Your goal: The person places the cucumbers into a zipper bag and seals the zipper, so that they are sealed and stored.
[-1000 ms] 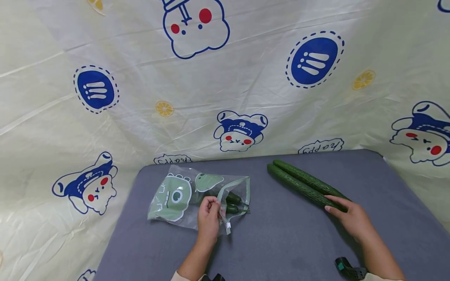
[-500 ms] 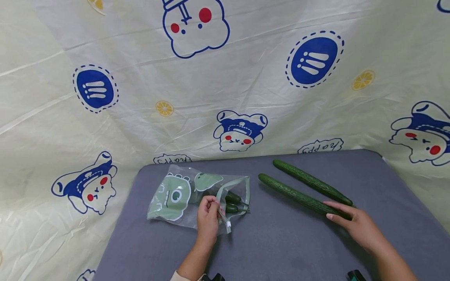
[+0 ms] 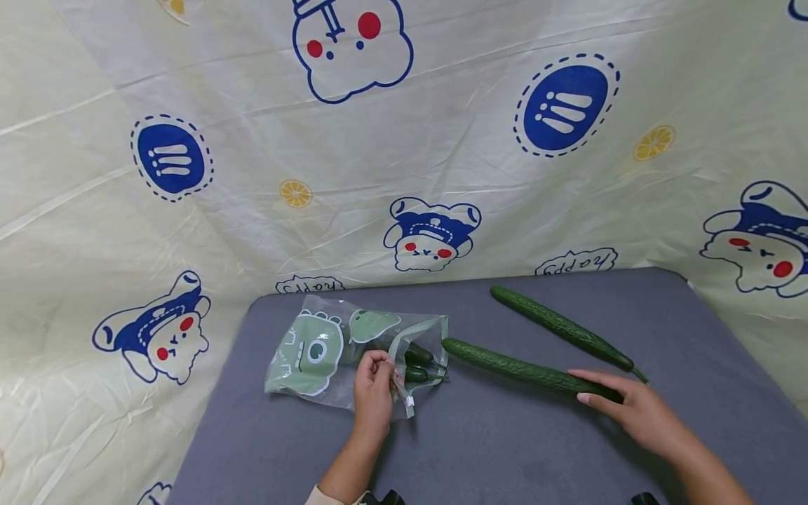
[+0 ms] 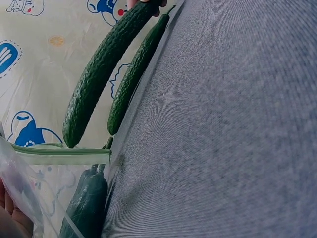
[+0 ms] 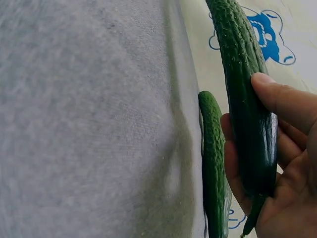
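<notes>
A clear zip bag with green cartoon prints lies on the left of the table. My left hand pinches the near edge of its mouth. Stem ends of dark green cucumbers show inside the bag. My right hand grips a long cucumber near its stem end, thumb on one side and fingers round the other, as the right wrist view shows. The held cucumber's far tip is at the bag's mouth, just outside it. Behind it, a second loose cucumber lies slanted on the table.
Grey cloth covers the table. A pale curtain printed with cartoon bears and orange slices hangs behind the table and at its sides. Dark wrist devices show at the lower edge of the head view.
My right hand has separated one cucumber from its neighbour and swung its tip left to the bag's mouth. The other cucumber stays on the table. The left hand and bag have hardly moved.
</notes>
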